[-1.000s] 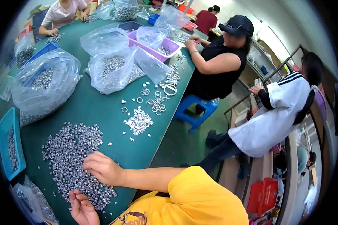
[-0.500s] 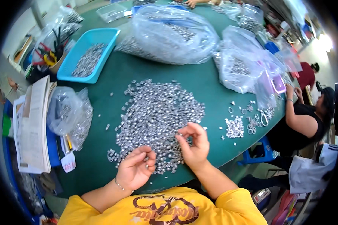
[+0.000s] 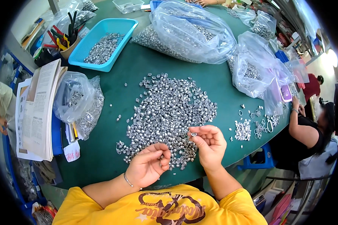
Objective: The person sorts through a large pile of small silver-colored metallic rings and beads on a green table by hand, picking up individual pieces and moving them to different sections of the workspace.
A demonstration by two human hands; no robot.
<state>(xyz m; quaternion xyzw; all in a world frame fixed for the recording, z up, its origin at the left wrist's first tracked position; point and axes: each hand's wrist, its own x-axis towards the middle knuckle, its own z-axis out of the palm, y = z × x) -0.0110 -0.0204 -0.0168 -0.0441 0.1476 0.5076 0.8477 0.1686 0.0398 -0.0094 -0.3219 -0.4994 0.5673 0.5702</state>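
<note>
A broad pile of small silver-grey oval metal pieces (image 3: 169,101), hollow on one side, lies on the green table (image 3: 127,97) before me. My right hand (image 3: 211,145) pinches one small oval metal piece (image 3: 193,134) between thumb and index finger, over the pile's right near edge. At the pile's near edge, my left hand (image 3: 148,165) is half closed, palm turned inward, thumb against the curled fingers. A tiny greyish thing seems to sit among those fingers, too small to name.
Behind the pile stand a blue basket (image 3: 121,45) of metal pieces and large filled plastic bags (image 3: 199,33). Papers (image 3: 39,108), a bagged heap (image 3: 90,112) and a pot of pliers (image 3: 69,43) line the left. Small parts and rings (image 3: 259,123) lie right, near a seated co-worker (image 3: 308,135).
The whole view has shifted, so the table things appear farther right. My right hand now shows the pinched piece more plainly. My left hand stays half closed near the pile.
</note>
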